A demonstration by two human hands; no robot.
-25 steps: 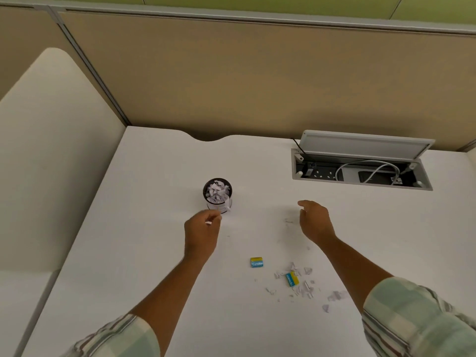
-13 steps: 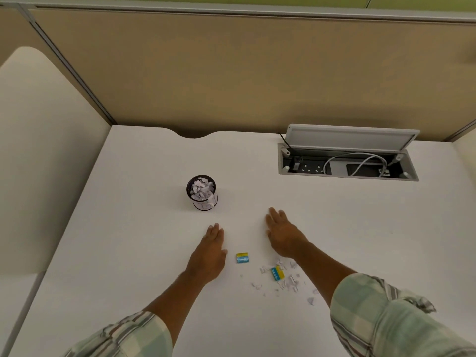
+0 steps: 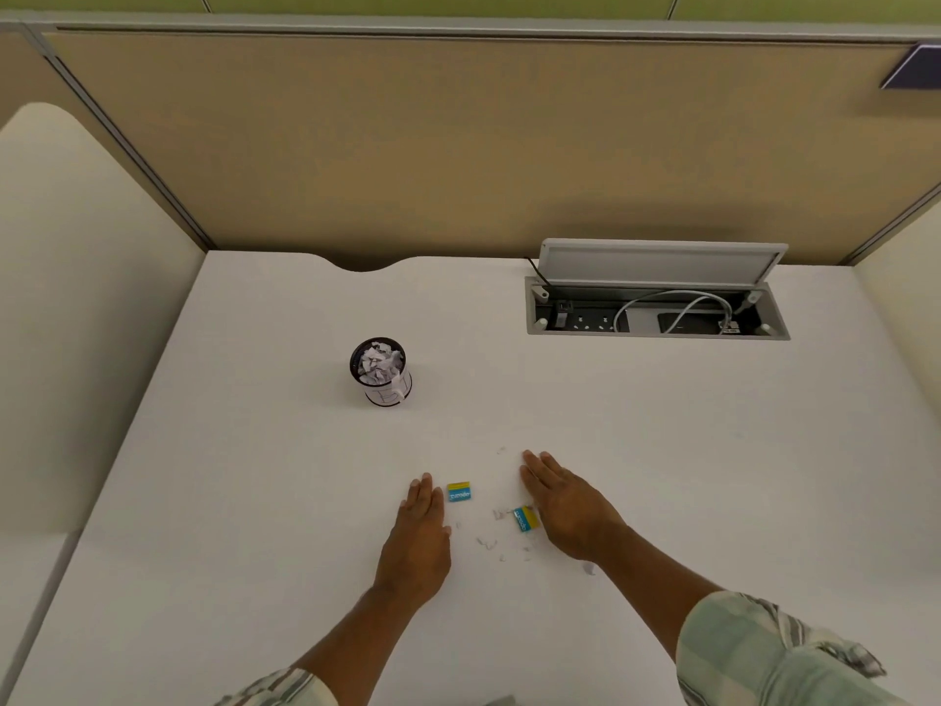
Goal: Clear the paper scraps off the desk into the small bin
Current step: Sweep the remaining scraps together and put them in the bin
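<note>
A small black mesh bin (image 3: 381, 372), heaped with white paper scraps, stands upright on the white desk (image 3: 254, 476). Nearer to me, several tiny white paper scraps (image 3: 490, 542) lie scattered between my hands. Two small blue-and-yellow pieces lie there too: one (image 3: 459, 491) just right of my left fingertips, the other (image 3: 526, 518) against my right hand. My left hand (image 3: 418, 537) lies flat on the desk with fingers together, holding nothing. My right hand (image 3: 565, 507) also lies flat, palm down, beside the scraps. One more scrap (image 3: 589, 568) sits by my right wrist.
An open cable tray (image 3: 657, 303) with sockets, a grey cable and a raised lid is set into the desk at the back right. Beige partition panels (image 3: 458, 145) wall the desk at the back. A second desk surface (image 3: 76, 298) lies to the left.
My left hand has come back from the bin to the desk near the scraps. My right hand has drawn back and flattened beside the scrap pile. Both now rest palm down.
</note>
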